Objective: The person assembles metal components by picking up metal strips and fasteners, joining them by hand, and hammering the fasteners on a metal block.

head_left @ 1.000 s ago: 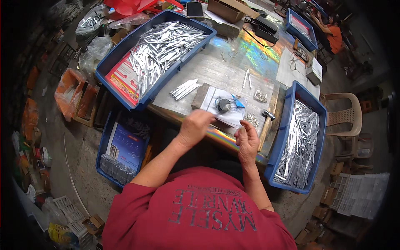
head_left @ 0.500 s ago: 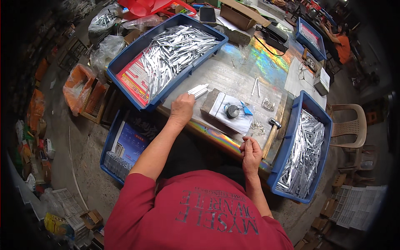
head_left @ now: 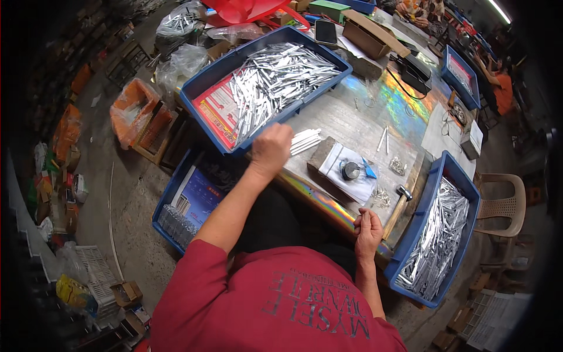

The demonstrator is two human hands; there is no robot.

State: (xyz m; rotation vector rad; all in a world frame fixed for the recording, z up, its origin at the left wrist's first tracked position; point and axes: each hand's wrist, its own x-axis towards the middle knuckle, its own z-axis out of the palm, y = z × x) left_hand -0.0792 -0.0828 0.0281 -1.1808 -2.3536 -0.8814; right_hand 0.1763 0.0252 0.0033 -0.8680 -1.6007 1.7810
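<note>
My left hand [head_left: 271, 151], slightly blurred, is curled at the near edge of a blue tray [head_left: 231, 149] heaped with thin silver metal strips [head_left: 281, 73]. Whatever lies in its fingers is hidden. Just right of it, a small row of silver strips [head_left: 305, 141] rests on the table. My right hand [head_left: 368, 230] is held in a pinch at the table's front edge; what it grips is too small to make out. Beyond it, a block with a white cloth [head_left: 346, 170] bears a dark round metal piece [head_left: 350, 171] and a blue scrap [head_left: 369, 168]. Small metal parts [head_left: 381, 198] lie beside it.
A hammer [head_left: 399, 210] lies beside a second blue tray [head_left: 437, 234] of silver strips at the right. Two thin rods [head_left: 383, 139] lie farther back. Below the table's left side stands another blue bin [head_left: 170, 220]. A chair [head_left: 503, 199] is at the right.
The view has shifted, so the table appears farther right and lower. My left hand has moved off the small row of strips toward the left tray. My right hand keeps its pinch.
</note>
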